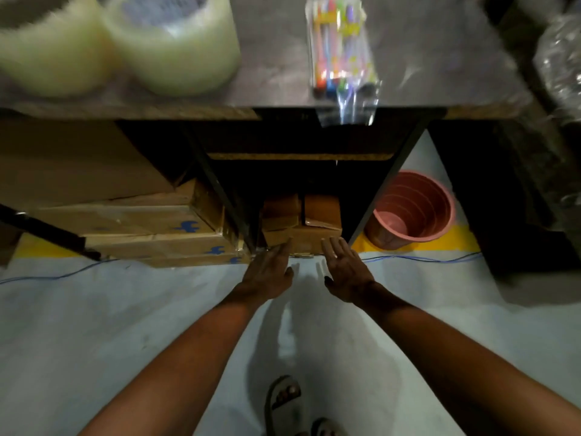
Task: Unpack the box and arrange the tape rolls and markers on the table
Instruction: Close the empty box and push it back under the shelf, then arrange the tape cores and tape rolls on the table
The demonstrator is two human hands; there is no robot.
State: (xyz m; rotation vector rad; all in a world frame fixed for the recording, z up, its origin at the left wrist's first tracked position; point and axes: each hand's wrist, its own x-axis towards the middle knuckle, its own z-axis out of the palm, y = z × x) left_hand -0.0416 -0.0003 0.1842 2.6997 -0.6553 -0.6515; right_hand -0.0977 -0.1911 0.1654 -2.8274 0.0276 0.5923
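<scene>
Sandals [284, 401] on the person's feet show at the bottom edge, standing on a pale floor [125, 325]. Above them both bare forearms reach forward and down toward the space under the bench [273, 64]. The left hand [267, 275] has its fingers straight, its grip fully open and holding nothing, with the fingertips at the front lower edge of a small brown cardboard box [301, 225]. The right hand [347, 272] is spread the same way, palm turned inward, fingers straight and holding nothing, its fingertips just at the box's front right corner. The box sits on the floor between the bench's dark legs, its top flaps open. Left of it lies a stack of flat cartons [141, 228] with blue markings, and right of it a pink ribbed bucket [415, 209] stands on a yellow floor stripe. A thin blue wire [63, 275] runs across the floor. Farther up, on the bench top, two large clear tape rolls [119, 42] stand touching each other at the left, blurred. A clear packet of coloured markers [339, 48] lies near the middle, its end overhanging the front edge. Crinkled plastic wrap [559, 58] fills the far right.
</scene>
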